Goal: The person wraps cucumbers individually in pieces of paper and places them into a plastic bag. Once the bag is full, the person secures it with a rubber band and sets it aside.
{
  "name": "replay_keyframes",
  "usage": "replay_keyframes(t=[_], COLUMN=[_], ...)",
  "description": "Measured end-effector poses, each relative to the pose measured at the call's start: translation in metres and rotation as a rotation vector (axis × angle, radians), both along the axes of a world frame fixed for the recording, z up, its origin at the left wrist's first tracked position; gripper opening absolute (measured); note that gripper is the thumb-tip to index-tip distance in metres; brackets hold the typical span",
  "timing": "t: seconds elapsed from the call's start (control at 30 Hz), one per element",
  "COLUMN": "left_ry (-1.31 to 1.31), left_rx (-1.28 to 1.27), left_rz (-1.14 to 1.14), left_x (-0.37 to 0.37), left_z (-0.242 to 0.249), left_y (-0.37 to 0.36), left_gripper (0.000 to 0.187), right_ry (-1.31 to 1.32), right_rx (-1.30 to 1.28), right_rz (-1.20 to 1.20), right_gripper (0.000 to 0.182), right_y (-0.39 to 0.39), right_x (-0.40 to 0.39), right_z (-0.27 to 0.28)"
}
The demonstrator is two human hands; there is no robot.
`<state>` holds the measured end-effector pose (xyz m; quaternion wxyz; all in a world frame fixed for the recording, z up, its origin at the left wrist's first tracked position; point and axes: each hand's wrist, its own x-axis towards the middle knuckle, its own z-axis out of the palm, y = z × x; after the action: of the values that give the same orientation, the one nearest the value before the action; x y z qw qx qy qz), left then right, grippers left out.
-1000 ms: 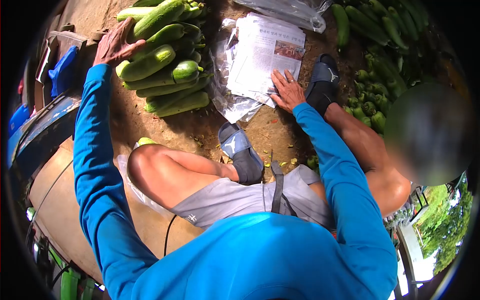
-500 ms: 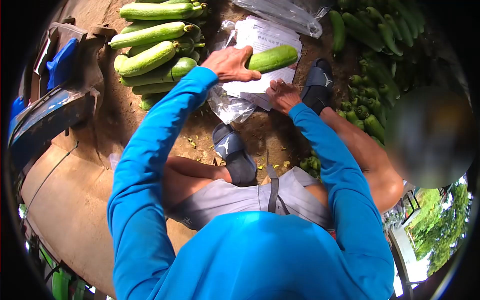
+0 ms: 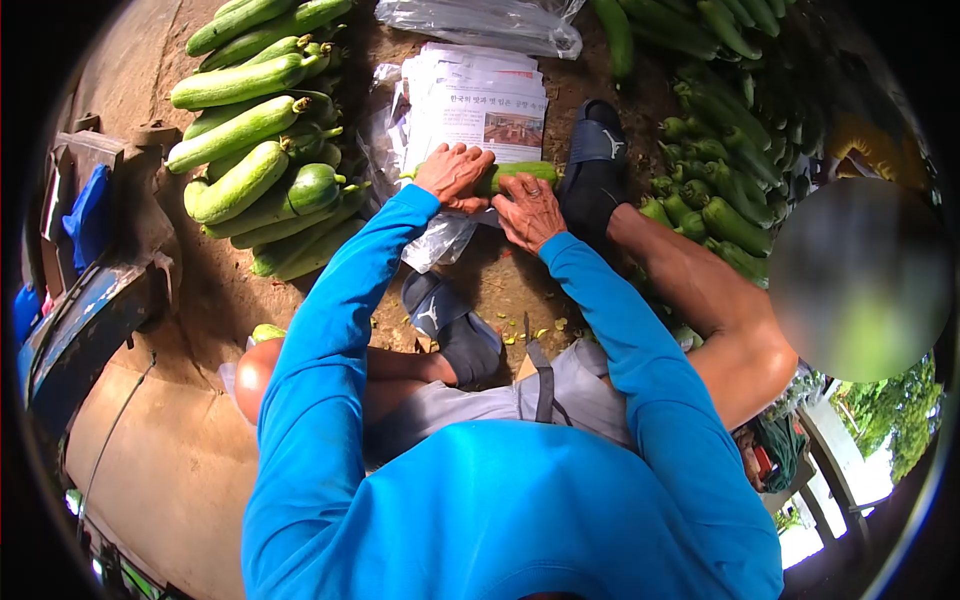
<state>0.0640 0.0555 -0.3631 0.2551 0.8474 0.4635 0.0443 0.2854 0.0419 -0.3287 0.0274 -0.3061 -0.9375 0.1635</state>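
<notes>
A green gourd [image 3: 520,174] lies across the near edge of a stack of newspaper sheets [image 3: 478,105] on the dirt ground. My left hand [image 3: 452,175] is closed over the gourd's left part. My right hand [image 3: 527,210] rests on the paper's near edge just below the gourd, fingers bent against it; whether it grips the gourd or the paper I cannot tell. Both arms wear blue sleeves. My bare knees and grey shorts fill the lower middle.
A pile of long green gourds [image 3: 255,150] lies to the left. More green vegetables [image 3: 715,190] are heaped at right. A clear plastic bag [image 3: 480,18] lies behind the papers. My sandals [image 3: 592,170] [image 3: 450,325] flank the work spot. A blue cart edge [image 3: 75,320] stands at far left.
My left hand took a gourd from the left pile, carried it right and set it down on the newspapers. My right hand stayed at the paper's edge.
</notes>
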Motion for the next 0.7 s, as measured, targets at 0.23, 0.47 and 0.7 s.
replay_keyframes(t=[0.23, 0.47, 0.7], left_ry=[0.000, -0.100, 0.113], left_rx=[-0.067, 0.233, 0.195], left_rz=[0.148, 0.093, 0.350], left_x=[-0.008, -0.005, 0.023], left_z=[0.002, 0.049, 0.012], left_y=[-0.005, -0.023, -0.027], left_gripper=[0.057, 0.059, 0.092], right_ry=[0.059, 0.125, 0.065], right_rx=[-0.095, -0.320, -0.585], right_rz=[-0.124, -0.259, -0.470], right_gripper=[0.017, 0.024, 0.022], right_y=[0.017, 0.072, 0.103], right_x=[-0.002, -0.013, -0.017], right_z=[-0.004, -0.015, -0.050])
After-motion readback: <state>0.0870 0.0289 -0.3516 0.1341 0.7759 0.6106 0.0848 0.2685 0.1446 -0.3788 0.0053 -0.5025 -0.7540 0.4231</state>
